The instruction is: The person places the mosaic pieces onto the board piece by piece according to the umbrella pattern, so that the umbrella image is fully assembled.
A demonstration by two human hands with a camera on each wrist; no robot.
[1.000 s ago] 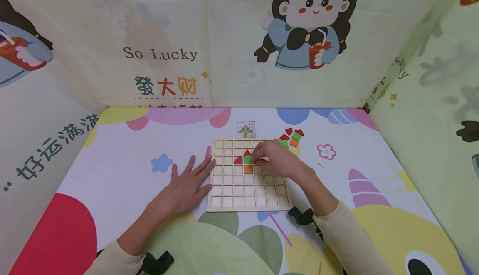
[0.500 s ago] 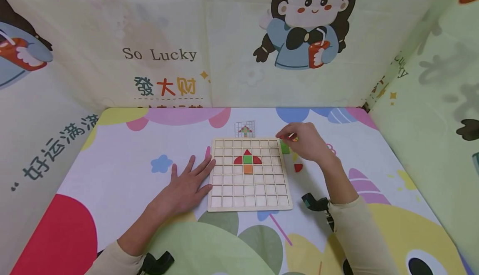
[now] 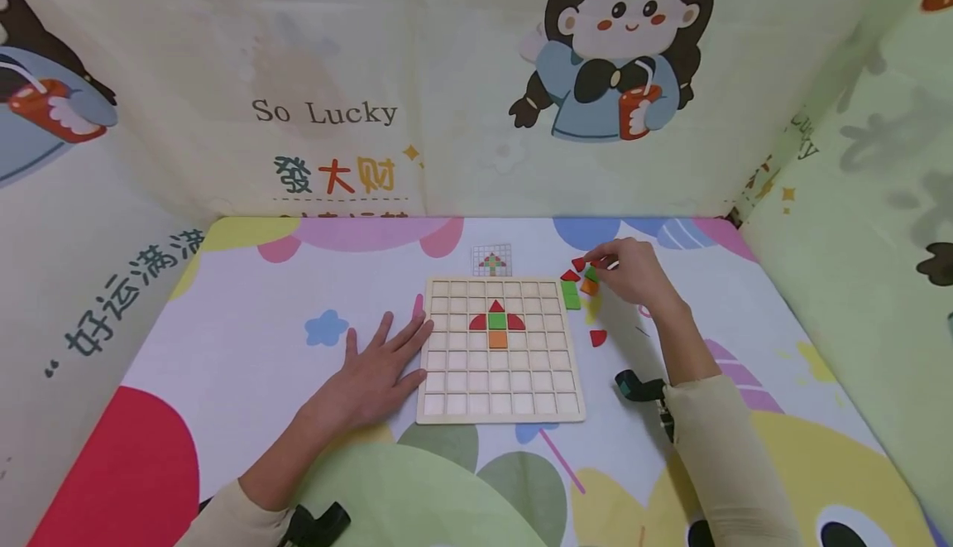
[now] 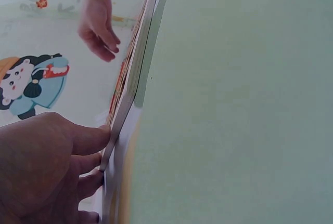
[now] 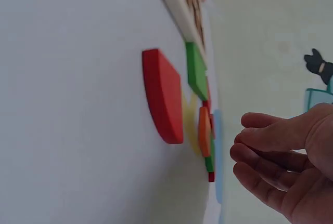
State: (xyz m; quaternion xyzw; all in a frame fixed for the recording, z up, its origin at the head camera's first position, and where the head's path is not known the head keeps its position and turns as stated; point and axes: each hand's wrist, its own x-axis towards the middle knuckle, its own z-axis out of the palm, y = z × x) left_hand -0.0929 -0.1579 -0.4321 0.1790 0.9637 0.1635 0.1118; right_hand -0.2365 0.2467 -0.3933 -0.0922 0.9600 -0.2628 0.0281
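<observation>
A wooden grid board [image 3: 500, 381] lies on the table. In its cells sit a red triangle [image 3: 496, 307], a green square [image 3: 497, 321], an orange square [image 3: 497, 339] and two red quarter-round pieces, one on either side of the green square. My left hand [image 3: 375, 377] lies with fingers spread, its fingertips touching the board's left edge; the left wrist view shows the same contact. Past the board's far right corner, my right hand [image 3: 633, 272] hovers by the loose pieces. Its fingers [image 5: 260, 167] are loosely bent, and I see nothing between them in the right wrist view.
Beside the board's right edge lie a green piece [image 3: 571, 295], an orange piece [image 3: 589, 287] and several red ones. A separate red quarter-round piece [image 3: 598, 338] lies nearer me. Behind the board is a small pattern card [image 3: 491, 260].
A red quarter-round piece now shows in the board right of the green square, where my right hand was. That hand has moved right to the loose pieces. The left hand stays put.
</observation>
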